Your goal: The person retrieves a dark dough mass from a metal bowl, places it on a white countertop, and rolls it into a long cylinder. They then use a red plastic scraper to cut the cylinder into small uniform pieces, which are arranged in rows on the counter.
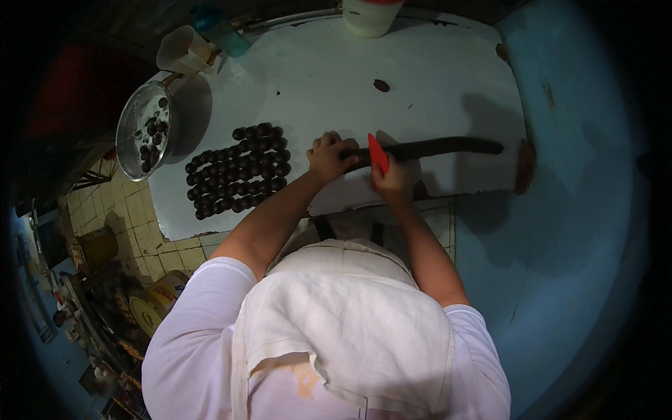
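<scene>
A long, dark brown dough roll [448, 145] lies crosswise on the white table, its right end curving slightly. At its left end is my left hand [326, 158], fingers bent and closed on the dough. My right hand [394, 183] grips a red flat blade with a pointed tip [377, 151], held across the roll just right of my left hand. The blade's lower part is hidden by my fingers. Left of my hands, several dark round dough balls [238, 170] sit in close rows.
A metal pan [124, 148] with white powder and several dark balls stands at the table's left edge. Behind it are a clear plastic jug [180, 50] and a teal bottle [222, 33]. A white bucket [369, 19] stands at the far edge. A blue wall [560, 175] borders the right side.
</scene>
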Motion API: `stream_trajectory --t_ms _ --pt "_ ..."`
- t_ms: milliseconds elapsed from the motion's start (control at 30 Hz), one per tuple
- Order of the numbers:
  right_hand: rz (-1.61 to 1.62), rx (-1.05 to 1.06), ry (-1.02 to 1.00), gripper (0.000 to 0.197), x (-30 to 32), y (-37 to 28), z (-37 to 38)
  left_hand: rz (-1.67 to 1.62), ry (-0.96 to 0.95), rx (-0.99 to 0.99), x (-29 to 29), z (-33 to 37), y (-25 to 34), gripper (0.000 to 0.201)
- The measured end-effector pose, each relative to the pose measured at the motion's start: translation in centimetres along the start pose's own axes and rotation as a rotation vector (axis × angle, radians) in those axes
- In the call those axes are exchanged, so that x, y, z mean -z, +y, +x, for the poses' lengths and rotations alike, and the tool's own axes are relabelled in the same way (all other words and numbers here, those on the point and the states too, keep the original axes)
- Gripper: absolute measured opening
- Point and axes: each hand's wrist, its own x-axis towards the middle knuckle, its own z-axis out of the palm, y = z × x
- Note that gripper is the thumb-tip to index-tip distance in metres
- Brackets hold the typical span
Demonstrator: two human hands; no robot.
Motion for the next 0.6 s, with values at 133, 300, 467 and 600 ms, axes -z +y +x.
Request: stream_trajectory --t_ms 133,300,467,600 --pt "0.087 -0.001 -0.145 0.026 -0.9 0.5 -0.3 0.025 0.005 0.017 -0.4 0.4 -0.3 0.047" --pt "0.028 0.053 -0.148 0.022 -1.4 0.1 -0.6 0.004 -0.014 0.009 0.2 0.2 0.1 0.049" --pt "-0.131 -0.019 -0.313 0.02 -0.2 -3.0 0.9 -0.007 0.009 0.042 0.0 0.2 0.2 0.048" --pt "-0.198 -0.071 -0.378 0.024 -1.5 -3.0 2.4 0.02 0.043 0.049 -0.7 0.5 0.2 0.048"
